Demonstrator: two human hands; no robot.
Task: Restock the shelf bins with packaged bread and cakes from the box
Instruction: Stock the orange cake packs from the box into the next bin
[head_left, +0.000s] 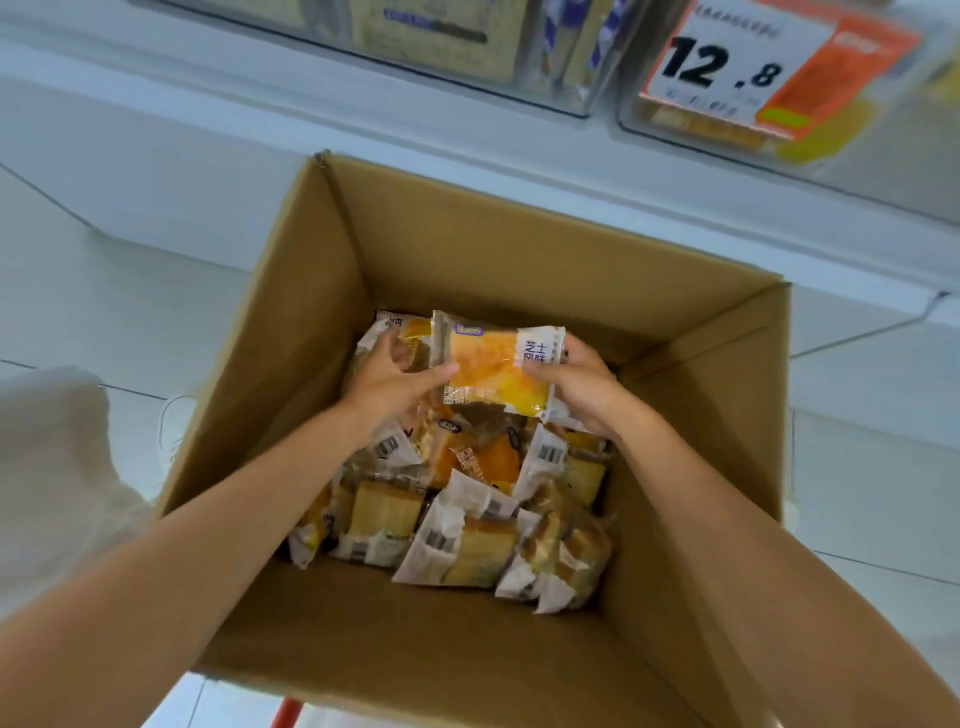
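1. Closest to you are your own bare forearms, reaching down over the near wall of the open brown cardboard box (467, 660). You have to go deep because the stock only covers the bottom.
2. Your right hand (582, 387) is curled round the right end of an orange-and-white plastic cake packet (493, 364). Your left hand (387, 382) has its thumb on the packet's left edge. My guess is you're using both hands so the soft cake comes out flat instead of folding.
3. That packet is lifted just above the loose pile of wrapped bread slices and cakes (467, 519), and it's still inside the box.
4. Your left fingers also lie over a second similar packet (402, 332) behind. I can't tell if they're actually gripping it.
5. The clear plastic shelf bins (467, 47) sit up top, right above the box, so it's a short lift. They're blurred and cut off, so how full they are is anyone's guess.
6. The white-and-orange price card (727, 67) reads 12.8; the small print is mush.
7. There's a pale cloth shape (52, 467) at the left and something red (285, 714) under the box. I can't identify either.
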